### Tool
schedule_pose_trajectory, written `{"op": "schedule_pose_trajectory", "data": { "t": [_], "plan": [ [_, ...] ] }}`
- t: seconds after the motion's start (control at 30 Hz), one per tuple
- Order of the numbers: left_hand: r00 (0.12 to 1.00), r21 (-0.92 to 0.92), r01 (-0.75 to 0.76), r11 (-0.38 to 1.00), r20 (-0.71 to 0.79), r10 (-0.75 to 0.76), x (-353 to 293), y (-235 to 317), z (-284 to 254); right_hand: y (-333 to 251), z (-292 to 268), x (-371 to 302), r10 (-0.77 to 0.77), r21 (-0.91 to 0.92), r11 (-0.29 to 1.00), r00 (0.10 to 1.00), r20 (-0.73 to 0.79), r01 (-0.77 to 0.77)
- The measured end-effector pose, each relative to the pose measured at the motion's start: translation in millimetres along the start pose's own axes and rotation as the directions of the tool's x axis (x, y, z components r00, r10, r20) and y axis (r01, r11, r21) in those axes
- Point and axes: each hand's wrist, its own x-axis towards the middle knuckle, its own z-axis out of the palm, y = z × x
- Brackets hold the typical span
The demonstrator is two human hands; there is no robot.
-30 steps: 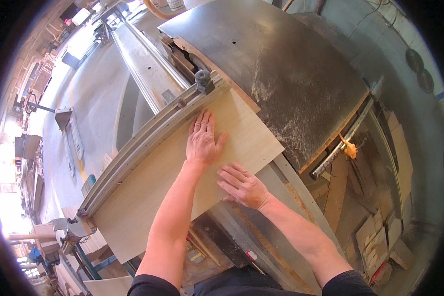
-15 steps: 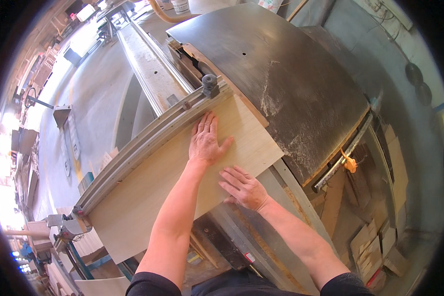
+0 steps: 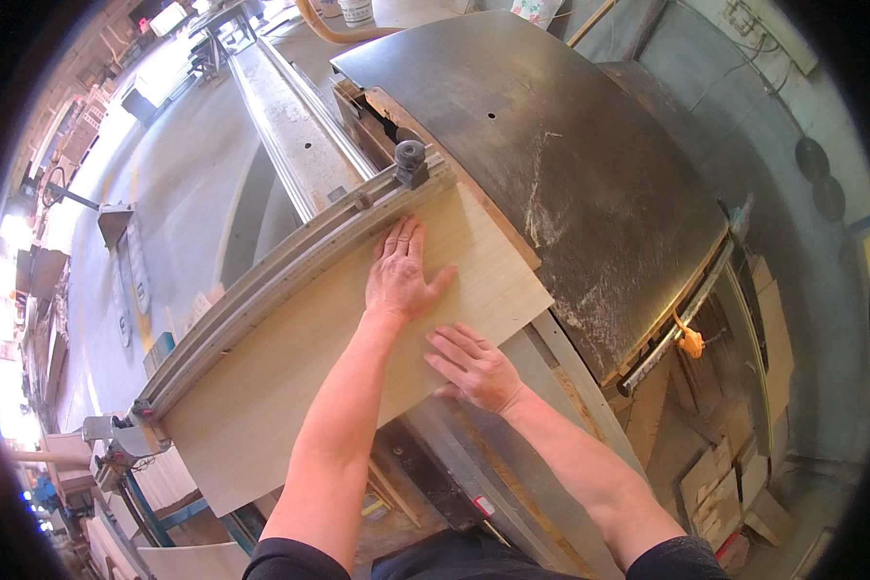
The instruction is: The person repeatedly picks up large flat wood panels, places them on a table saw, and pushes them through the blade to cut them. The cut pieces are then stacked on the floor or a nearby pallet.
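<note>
A pale wooden panel (image 3: pixel 290 396) lies slantwise against a long metal fence (image 3: pixel 290 271) on what looks like a sliding table saw. My left hand (image 3: pixel 401 275) rests flat on its upper face, fingers together and pointing at the fence, thumb spread out to the right. Lower down, my right hand (image 3: pixel 474 367) lies at the panel's near edge. Its fingers stretch over the top face, and the thumb sits by the edge, partly hidden. Neither hand wraps round anything. At the fence's far end stands a black knob (image 3: pixel 411 162). No saw blade can be made out.
To the right spreads a dark, dusty machine table (image 3: pixel 590 184), with a metal rail (image 3: pixel 677 319) along its near side. Wood offcuts (image 3: pixel 715 493) are heaped below it. A long sliding rail (image 3: pixel 290 135) runs away ahead. On the left floor stands a pallet jack (image 3: pixel 118 227).
Panel, fence and both hands have moved slightly forward together relative to the dark table. The hands keep the same pose on the panel. The view has shifted a little.
</note>
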Motion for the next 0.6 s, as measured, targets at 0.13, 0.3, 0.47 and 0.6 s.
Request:
{"op": "schedule_pose_trajectory", "data": {
  "t": [0.13,0.3,0.47,0.6],
  "plan": [
    [1.000,0.022,0.001,1.000,-0.001,-0.001,3,-1,1,5,4,1,0.018,0.010,1.000,1.000,0.025,-0.018],
    [1.000,0.033,0.001,0.999,0.017,-0.001,5,-4,6,8,7,2,-0.005,0.006,1.000,1.000,-0.003,0.005],
    [0.992,0.028,0.053,0.998,0.115,-0.056,12,-18,5,12,10,17,0.026,0.072,0.997,0.998,0.064,-0.030],
    [0.985,0.019,0.058,0.998,0.162,-0.060,17,-24,4,15,8,26,0.040,0.096,0.994,0.995,0.086,-0.048]
  ]
}}
